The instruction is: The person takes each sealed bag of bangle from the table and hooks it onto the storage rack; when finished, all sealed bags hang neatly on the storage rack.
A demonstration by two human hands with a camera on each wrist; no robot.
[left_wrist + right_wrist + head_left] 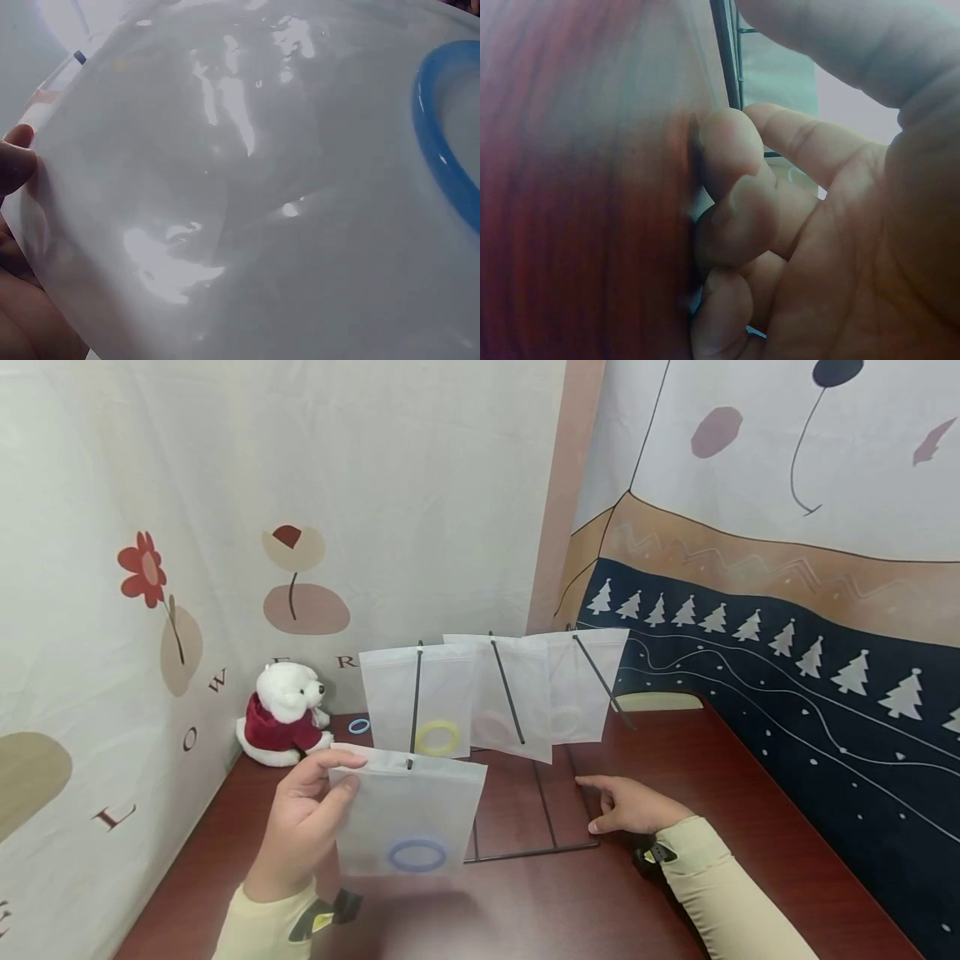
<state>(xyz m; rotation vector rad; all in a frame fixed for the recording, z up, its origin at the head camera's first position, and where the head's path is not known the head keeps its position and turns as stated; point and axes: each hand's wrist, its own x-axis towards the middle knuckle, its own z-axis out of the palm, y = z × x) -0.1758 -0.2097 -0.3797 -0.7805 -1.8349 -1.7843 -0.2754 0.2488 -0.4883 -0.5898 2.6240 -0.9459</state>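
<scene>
My left hand (300, 822) pinches the upper left corner of a translucent zip bag (375, 810) between thumb and fingers. A blue ring (417, 855) shows inside it, also large in the left wrist view. A dark prong tip (409, 764) shows at the hole in the bag's top edge. Behind stands a black wire rack (525, 853), its base flat on the table. My right hand (633, 803) holds the right side bar of that base, index finger and thumb on the bar. In the right wrist view its other fingers (735, 217) curl against the tabletop.
Three more bags hang from the rack's prongs: one with a yellow ring (437, 738), one with a pinkish ring (492, 728), one with a pale ring (564, 720). A loose blue ring (359, 726) lies beside a plush bear (281, 714) at the back left. Printed cloth walls surround the table.
</scene>
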